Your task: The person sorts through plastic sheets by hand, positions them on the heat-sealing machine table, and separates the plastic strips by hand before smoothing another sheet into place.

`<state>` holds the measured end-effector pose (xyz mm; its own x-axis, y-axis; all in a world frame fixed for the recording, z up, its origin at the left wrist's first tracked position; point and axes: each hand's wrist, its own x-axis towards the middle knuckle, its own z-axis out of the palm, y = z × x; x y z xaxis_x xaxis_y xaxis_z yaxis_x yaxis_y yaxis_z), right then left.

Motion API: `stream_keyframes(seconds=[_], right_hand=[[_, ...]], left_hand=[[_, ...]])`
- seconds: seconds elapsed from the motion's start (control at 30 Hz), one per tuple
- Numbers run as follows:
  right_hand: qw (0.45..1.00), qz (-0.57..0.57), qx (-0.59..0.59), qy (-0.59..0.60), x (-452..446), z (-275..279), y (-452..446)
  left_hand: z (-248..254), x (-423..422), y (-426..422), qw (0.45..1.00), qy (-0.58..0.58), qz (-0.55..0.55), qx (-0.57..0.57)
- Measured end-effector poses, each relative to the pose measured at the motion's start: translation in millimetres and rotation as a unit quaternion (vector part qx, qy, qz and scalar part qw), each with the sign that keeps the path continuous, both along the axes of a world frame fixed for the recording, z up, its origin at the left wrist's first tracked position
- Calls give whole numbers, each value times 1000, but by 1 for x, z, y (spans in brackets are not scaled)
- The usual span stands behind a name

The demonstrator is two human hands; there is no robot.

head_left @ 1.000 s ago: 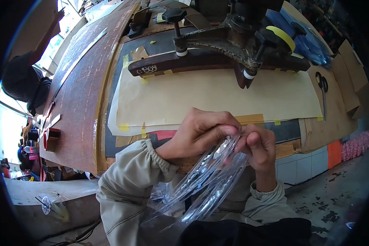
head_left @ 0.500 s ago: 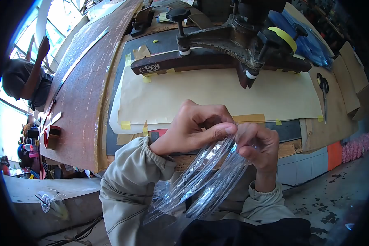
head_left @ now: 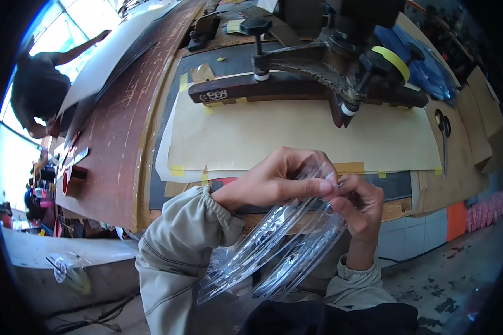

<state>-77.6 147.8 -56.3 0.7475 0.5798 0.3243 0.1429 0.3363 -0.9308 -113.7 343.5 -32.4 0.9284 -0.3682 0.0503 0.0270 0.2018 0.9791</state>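
My left hand pinches the gathered upper end of a bundle of clear plastic strips. Close against it, my right hand grips the same bundle with thumb and bent fingers. The shiny strips hang down in two loose bunches over my lap. Both hands are just in front of the table's near edge. Behind them a cream paper sheet, taped at its edges, lies under a dark press bar on a heavy metal frame.
Black scissors lie on brown card at the right. Blue plastic sheets are behind them. At the left are a brown worktable and a red tape roll. A person there handles a large white sheet.
My hands have come closer together and shifted slightly right and down in view, still holding the strips. At the left, the other person has moved, and a large white sheet now covers part of that table.
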Motion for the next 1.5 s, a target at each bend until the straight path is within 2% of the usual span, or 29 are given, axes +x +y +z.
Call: stream_keyframes(seconds=[0.1, 0.2, 0.4, 0.53, 0.73, 0.77, 0.8, 0.87, 0.9, 0.93, 1.0, 1.1, 1.2, 1.33, 1.37, 1.4, 1.5], right_hand=[[1000, -13, -28, 2, 3, 4, -4], [999, -22, 14, 19, 6, -4, -4], [996, -62, 36, -54, 7, -9, -1], [993, -92, 46, -56, 2, -10, 3], [983, -161, 46, -76, -4, -10, 6], [982, -169, 57, -62, -3, -15, 2], [981, -177, 67, -47, -2, -18, -4], [976, -212, 46, -24, -1, -19, -22], [972, -230, 38, -8, -2, -19, -30], [968, -251, 30, 8, -3, -19, -37], [960, -280, -7, -26, -6, -21, -51], [937, -339, -52, -65, -8, -16, -64], [919, -374, -106, -66, -8, -13, -84], [868, -487, -98, -14, -4, -14, -125], [877, -471, -92, -10, -4, -15, -139], [881, -466, -87, -11, -4, -16, -145], [885, -460, -72, -7, -8, -20, -154]], left_hand=[[3, 1, -2, 998, 34, 3, -46], [8, 0, -5, 995, 28, 43, -88], [8, 0, -11, 989, 33, 93, -109], [8, 0, -12, 982, 30, 116, -143], [-9, 4, 4, 986, -11, 123, -112], [-7, 7, 8, 973, -26, 175, -151], [-6, 12, 13, 941, -59, 280, -183], [8, 14, 46, 900, -61, 373, -215], [17, 14, 55, 898, -134, 370, -197], [25, 15, 49, 872, -110, 431, -207], [17, 13, 62, 900, -120, 381, -176], [6, 19, 68, 908, -115, 365, -173], [10, 24, 68, 866, -139, 449, -170], [27, 18, 100, 811, -182, 529, -173], [21, 14, 126, 829, -237, 471, -184], [25, 13, 131, 814, -258, 489, -178], [31, 10, 125, 816, -258, 483, -187]])
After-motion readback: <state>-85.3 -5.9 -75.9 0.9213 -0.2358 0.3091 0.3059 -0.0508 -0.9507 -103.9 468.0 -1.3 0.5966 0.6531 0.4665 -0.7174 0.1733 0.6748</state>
